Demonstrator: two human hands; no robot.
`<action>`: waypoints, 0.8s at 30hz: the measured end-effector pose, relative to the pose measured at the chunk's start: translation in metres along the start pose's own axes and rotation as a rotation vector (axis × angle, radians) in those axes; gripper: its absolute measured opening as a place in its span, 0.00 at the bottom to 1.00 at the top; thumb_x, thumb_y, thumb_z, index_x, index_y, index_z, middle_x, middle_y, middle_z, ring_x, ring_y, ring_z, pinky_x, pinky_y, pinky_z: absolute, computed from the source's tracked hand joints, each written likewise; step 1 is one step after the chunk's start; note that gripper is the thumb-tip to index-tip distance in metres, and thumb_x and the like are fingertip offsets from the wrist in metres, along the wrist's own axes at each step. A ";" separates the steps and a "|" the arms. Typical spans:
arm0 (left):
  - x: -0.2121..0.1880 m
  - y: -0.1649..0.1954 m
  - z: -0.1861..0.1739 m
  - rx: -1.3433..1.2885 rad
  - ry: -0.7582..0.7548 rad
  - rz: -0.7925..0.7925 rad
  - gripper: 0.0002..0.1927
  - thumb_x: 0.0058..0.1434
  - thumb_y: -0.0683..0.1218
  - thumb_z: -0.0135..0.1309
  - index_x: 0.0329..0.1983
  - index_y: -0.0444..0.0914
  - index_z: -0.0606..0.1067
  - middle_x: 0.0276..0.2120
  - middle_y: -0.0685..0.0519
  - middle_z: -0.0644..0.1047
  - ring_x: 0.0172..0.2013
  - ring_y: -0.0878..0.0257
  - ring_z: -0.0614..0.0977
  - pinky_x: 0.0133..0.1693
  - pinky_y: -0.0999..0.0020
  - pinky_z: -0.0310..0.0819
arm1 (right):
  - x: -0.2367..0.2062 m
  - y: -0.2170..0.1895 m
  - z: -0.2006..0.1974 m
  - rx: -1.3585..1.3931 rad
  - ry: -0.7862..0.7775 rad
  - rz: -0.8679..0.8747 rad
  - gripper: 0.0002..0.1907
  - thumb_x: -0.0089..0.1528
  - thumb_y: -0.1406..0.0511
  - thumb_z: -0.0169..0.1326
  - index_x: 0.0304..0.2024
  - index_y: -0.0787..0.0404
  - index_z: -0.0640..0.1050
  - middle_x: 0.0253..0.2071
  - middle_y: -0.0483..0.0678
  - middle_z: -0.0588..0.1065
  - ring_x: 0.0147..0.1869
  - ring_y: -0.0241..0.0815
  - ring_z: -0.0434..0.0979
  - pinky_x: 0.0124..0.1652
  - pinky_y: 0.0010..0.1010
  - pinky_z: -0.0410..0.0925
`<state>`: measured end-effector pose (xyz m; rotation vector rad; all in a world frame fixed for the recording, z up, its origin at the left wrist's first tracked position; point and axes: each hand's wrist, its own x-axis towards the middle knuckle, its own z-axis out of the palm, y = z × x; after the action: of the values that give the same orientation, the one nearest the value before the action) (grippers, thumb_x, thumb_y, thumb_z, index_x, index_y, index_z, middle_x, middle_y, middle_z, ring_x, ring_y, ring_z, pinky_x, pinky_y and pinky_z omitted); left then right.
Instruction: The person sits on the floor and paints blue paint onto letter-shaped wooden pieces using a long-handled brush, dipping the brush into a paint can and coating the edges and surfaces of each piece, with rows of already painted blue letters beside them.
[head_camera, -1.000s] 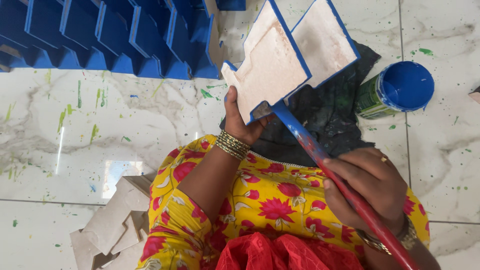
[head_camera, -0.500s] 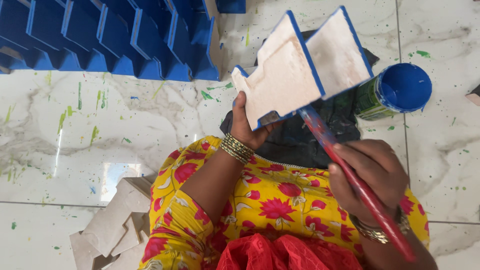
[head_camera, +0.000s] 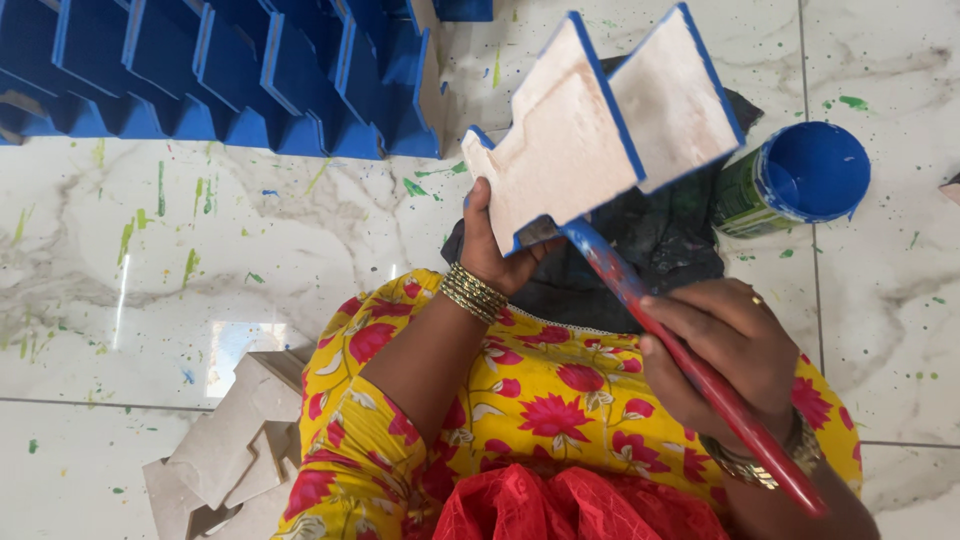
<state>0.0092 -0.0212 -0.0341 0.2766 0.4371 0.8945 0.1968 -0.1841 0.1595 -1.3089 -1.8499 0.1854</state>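
Closest to the person, at about six o'clock, a lap draped in yellow cloth printed with red flowers fills the bottom of the view, with a fold of red fabric below it. At four o'clock the right hand is curled tight around a long red-handled paintbrush smeared with blue; its upper end runs up under the raised piece, so the bristles are hidden. Just above centre, the left hand, gold bangles at the wrist, pinches the bottom corner of a stepped, pale cardboard piece with blue-painted edges and holds it tilted off the floor towards one o'clock.

At seven o'clock lies a loose heap of plain unpainted cardboard cut-outs. Under the raised piece a dark paint-stained rag is spread on the white marble floor flecked with green paint. At two o'clock an open green tin of blue paint stands just beside the rag.

Farthest off, at eleven o'clock, a row of fully blue-painted cardboard pieces stands packed together.

By the look of it, the work is well along but unfinished: many pieces are blue all over, the one in hand has only its edges done with both faces bare, and the plain heap is untouched.
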 end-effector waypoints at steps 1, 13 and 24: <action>0.002 0.001 -0.003 -0.008 -0.016 0.006 0.47 0.60 0.77 0.42 0.74 0.44 0.60 0.64 0.45 0.71 0.61 0.47 0.75 0.59 0.47 0.70 | -0.002 -0.001 -0.003 0.002 -0.006 0.003 0.15 0.51 0.71 0.63 0.42 0.65 0.81 0.38 0.52 0.77 0.38 0.46 0.78 0.40 0.34 0.70; 0.006 0.019 0.014 -0.048 0.051 0.046 0.47 0.61 0.78 0.37 0.73 0.45 0.60 0.63 0.44 0.73 0.60 0.48 0.76 0.58 0.47 0.74 | -0.014 -0.011 -0.026 0.074 0.110 0.077 0.14 0.51 0.71 0.62 0.40 0.65 0.80 0.37 0.52 0.78 0.38 0.44 0.80 0.39 0.32 0.71; -0.003 -0.001 0.000 0.026 -0.065 -0.055 0.45 0.64 0.76 0.40 0.75 0.44 0.60 0.64 0.44 0.72 0.60 0.48 0.76 0.56 0.47 0.73 | -0.008 -0.002 0.027 -0.127 0.058 0.042 0.21 0.57 0.70 0.67 0.53 0.65 0.79 0.48 0.55 0.77 0.47 0.49 0.80 0.45 0.35 0.74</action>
<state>0.0083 -0.0244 -0.0336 0.3150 0.3941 0.8246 0.1773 -0.1829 0.1398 -1.4259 -1.8104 0.0523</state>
